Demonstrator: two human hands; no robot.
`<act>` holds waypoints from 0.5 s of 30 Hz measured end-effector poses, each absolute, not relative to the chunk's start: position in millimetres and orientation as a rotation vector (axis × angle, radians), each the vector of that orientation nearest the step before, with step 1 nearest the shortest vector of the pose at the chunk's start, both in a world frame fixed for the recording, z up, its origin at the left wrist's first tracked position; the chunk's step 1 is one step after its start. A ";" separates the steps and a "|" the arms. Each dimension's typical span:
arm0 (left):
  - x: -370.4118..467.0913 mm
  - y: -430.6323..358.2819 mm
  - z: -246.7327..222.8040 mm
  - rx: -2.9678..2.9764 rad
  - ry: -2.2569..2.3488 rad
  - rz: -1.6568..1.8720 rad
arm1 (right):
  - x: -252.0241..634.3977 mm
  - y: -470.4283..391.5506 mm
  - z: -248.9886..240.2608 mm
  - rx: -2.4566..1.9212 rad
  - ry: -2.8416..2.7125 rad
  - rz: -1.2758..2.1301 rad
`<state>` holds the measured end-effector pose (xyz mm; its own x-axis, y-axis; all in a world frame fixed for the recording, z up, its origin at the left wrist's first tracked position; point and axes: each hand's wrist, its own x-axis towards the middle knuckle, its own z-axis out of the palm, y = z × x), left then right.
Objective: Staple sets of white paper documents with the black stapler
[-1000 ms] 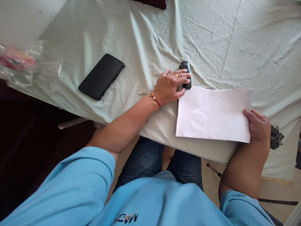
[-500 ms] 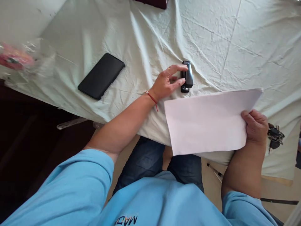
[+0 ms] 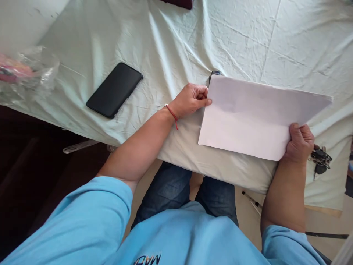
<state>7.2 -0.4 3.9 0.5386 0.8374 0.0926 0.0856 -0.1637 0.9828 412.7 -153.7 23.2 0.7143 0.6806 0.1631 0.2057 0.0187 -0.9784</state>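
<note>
White sheets of paper stretch between my two hands over the front of the table. My left hand pinches their left edge, thumb on top and fingers curled beneath. At the lower right, my right hand is closed on the paper's edge with the thumb on its face. A small black stapler pokes out behind the paper's upper left corner; most of it is hidden by the sheets.
A black smartphone lies left of my left arm. Keys rest beside my right hand. A clear plastic bag with something pink sits at the far left. A dark red object shows at the back edge. Pale cloth covers the table.
My left hand has left the stapler and taken hold of the paper's left edge. The paper's left side has swung up and away from me, now covering most of the stapler.
</note>
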 end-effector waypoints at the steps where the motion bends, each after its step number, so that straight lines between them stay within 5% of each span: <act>1: 6.9 0.3 4.4 1.626 0.814 0.809 | 411.1 -153.9 22.8 -1.532 -0.746 0.446; 15: 11.2 1.1 -3.3 1.748 0.873 0.868 | 406.6 -154.9 20.3 -1.627 -0.845 0.343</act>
